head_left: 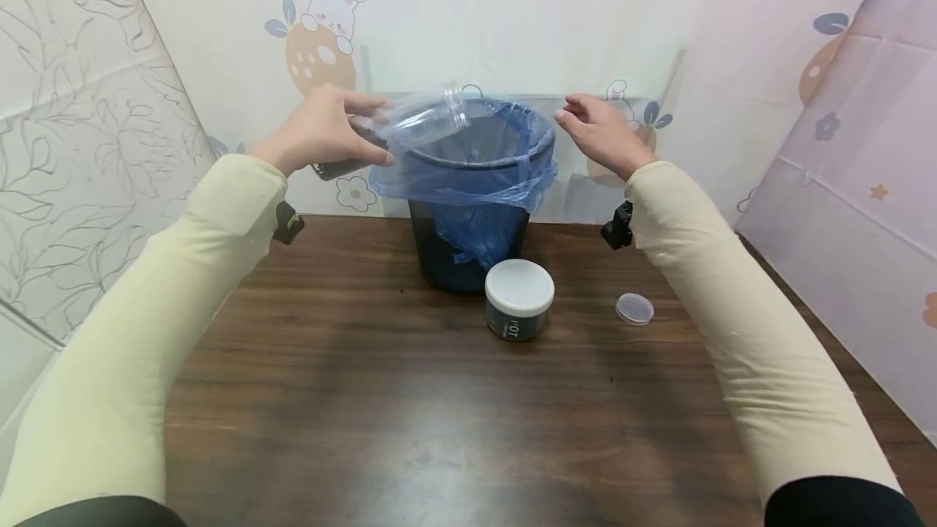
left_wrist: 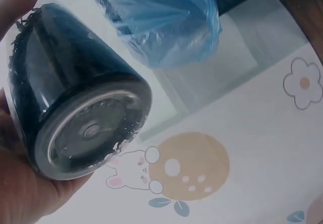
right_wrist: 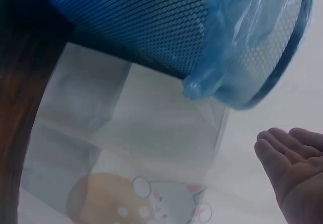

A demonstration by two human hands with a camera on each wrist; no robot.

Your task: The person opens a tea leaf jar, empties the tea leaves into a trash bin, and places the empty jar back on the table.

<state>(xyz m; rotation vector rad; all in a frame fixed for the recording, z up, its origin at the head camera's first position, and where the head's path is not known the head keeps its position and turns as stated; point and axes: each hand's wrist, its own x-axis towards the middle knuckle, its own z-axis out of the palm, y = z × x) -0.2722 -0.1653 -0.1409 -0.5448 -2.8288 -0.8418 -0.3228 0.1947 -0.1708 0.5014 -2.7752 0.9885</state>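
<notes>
My left hand (head_left: 315, 130) grips a clear plastic jar (head_left: 423, 122) tilted on its side, its open mouth over the left rim of a black mesh waste bin (head_left: 472, 254). Dark bits show through the jar's lower part; the left wrist view looks at the jar's round base (left_wrist: 93, 130), with small flecks along its edge. A blue plastic bag (head_left: 468, 185) lines the bin and folds over its rim. Right of the rim, my right hand (head_left: 600, 130) hovers with nothing in it, fingers loosely bent and apart from the bag (right_wrist: 212, 80).
A dark pot with a white lid (head_left: 519, 299) stands in front of the bin on the brown wooden table (head_left: 410, 413). To its right lies a small clear round lid (head_left: 634, 309). A printed cloth with rabbits (head_left: 717, 39) hangs close behind the bin.
</notes>
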